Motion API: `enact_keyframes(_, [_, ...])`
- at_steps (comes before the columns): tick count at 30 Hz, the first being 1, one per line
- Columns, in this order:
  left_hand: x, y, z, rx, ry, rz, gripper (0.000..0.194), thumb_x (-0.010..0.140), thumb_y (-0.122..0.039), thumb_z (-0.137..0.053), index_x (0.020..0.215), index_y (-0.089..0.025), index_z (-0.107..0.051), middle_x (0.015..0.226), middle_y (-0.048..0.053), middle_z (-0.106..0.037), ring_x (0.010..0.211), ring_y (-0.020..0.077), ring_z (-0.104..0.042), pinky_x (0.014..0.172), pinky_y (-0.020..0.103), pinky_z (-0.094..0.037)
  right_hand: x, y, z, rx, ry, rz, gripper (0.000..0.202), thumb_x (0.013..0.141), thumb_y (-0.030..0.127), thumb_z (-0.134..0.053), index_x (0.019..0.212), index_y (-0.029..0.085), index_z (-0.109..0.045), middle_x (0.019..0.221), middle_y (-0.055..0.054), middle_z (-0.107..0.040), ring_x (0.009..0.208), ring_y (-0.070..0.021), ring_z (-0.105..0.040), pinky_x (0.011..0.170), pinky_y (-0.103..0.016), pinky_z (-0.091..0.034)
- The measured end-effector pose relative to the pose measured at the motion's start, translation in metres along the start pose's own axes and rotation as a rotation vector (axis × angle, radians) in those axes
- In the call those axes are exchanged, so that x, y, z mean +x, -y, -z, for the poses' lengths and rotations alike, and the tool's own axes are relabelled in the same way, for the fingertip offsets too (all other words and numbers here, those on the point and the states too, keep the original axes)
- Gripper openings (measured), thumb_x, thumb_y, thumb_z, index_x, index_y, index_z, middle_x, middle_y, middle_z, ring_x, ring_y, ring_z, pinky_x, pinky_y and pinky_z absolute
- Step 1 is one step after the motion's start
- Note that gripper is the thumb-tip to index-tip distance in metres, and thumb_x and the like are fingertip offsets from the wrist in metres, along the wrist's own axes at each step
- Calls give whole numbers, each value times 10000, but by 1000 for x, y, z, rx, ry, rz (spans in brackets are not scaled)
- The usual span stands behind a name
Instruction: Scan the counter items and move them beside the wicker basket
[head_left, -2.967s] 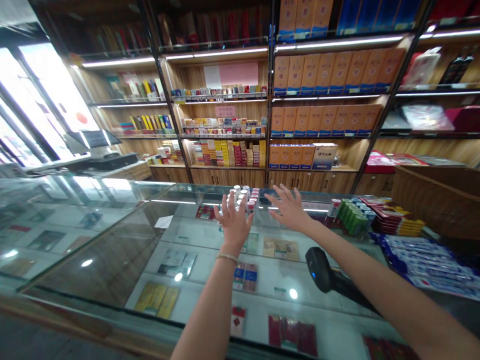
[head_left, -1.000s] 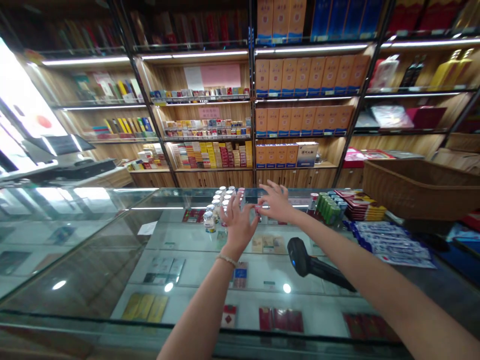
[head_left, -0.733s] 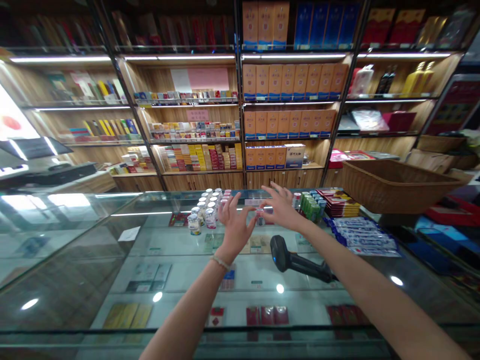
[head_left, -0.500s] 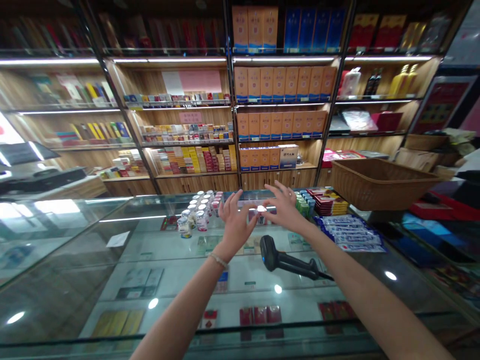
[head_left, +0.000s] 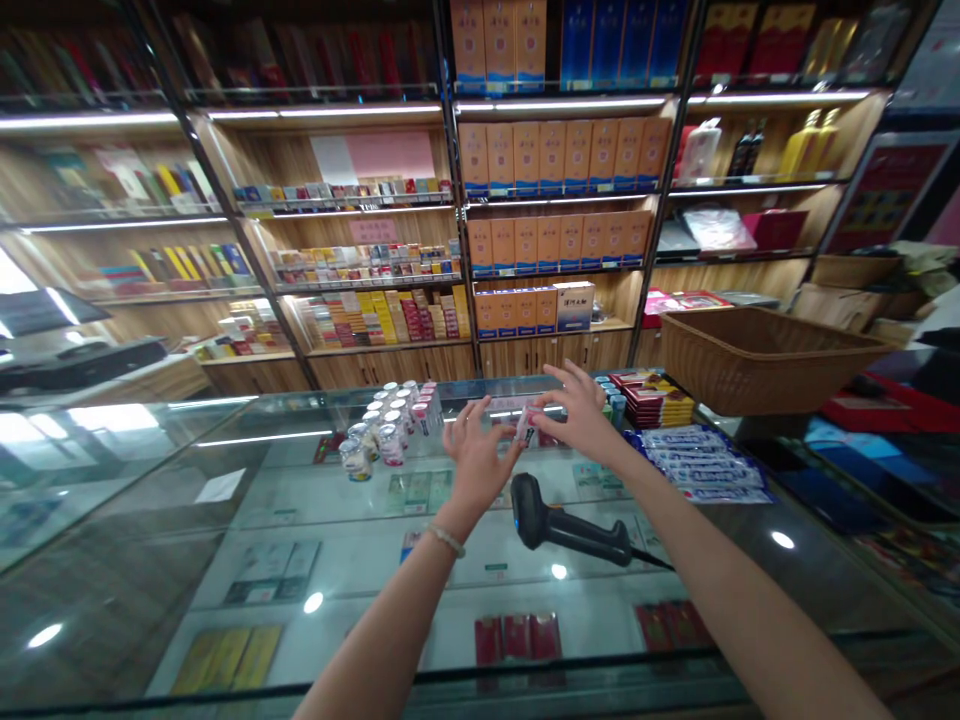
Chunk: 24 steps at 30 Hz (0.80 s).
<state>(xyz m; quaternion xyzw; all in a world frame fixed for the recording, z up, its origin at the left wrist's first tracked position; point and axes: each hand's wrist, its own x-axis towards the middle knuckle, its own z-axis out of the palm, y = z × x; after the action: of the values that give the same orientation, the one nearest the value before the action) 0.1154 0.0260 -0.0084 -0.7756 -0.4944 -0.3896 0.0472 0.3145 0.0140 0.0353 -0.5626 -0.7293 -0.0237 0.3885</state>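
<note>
Over the glass counter (head_left: 352, 540), my left hand (head_left: 480, 460) and my right hand (head_left: 581, 415) hold one small pink-and-white jar (head_left: 526, 424) between their fingertips. The jar is tilted; my right fingers grip its upper end, and my left thumb and finger pinch its lower side. The other fingers of both hands are raised. To the left stand several similar small jars (head_left: 390, 440) with white lids, in rows. Below the hands, a black handheld barcode scanner (head_left: 562, 525) lies on the glass, its cable passing under my right forearm.
Right of my right hand lie blue-and-white packets (head_left: 697, 465), and stacked red and yellow packs (head_left: 652, 400). A brown woven basket (head_left: 765, 360) stands farther right. Boxed goods (head_left: 559, 155) fill shelves behind the counter. Red packs (head_left: 517, 637) show through the glass.
The jar has gone from upright to tilted, its top leaning right. My right hand has shifted slightly right. The view has moved a little.
</note>
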Motion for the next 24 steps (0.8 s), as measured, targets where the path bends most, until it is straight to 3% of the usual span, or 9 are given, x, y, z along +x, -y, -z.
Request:
enact_keyframes(4, [0,4,1,-41,13,32,113,878,-378,-728,936,-309,-794,1568,72,-489,1486,361,-343,1199,692,-207,6,3,1,16,44,8,282,925,521,-624,989,296,-781,1587,-39,-482,1540,-341,-247,1204,-630,-173])
enact_keyframes(11, [1,15,5,-144,97,16,129,870,-371,-738,965,-302,-792,1590,62,-454,1467,353,-375,1193,643,-281,19,-2,16,147,279,116,464,936,603,-614,1320,352,-684,1683,-33,-329,1578,-308,-191,1262,-593,-171])
enact_keyframes(15, [0,21,6,-182,112,-3,142,884,-376,-724,990,-306,-789,1602,65,-438,1473,352,-373,1189,635,-294,21,-6,21,181,384,190,505,943,610,-603,1383,365,-644,1711,-33,-259,1589,-311,-163,1269,-584,-176])
enact_keyframes(20, [-1,25,1,-170,103,-33,137,885,-370,-726,988,-307,-791,1611,68,-432,1481,351,-373,1192,635,-290,19,-8,21,140,365,214,429,932,538,-653,1315,348,-690,1693,-46,-304,1585,-323,-169,1257,-612,-178])
enact_keyframes(24, [-2,26,-2,-162,74,-33,172,918,-385,-681,1039,-324,-788,1597,69,-452,1480,347,-371,1188,642,-289,19,-5,21,113,278,193,389,897,533,-700,1213,307,-730,1677,-62,-337,1581,-323,-180,1250,-607,-180])
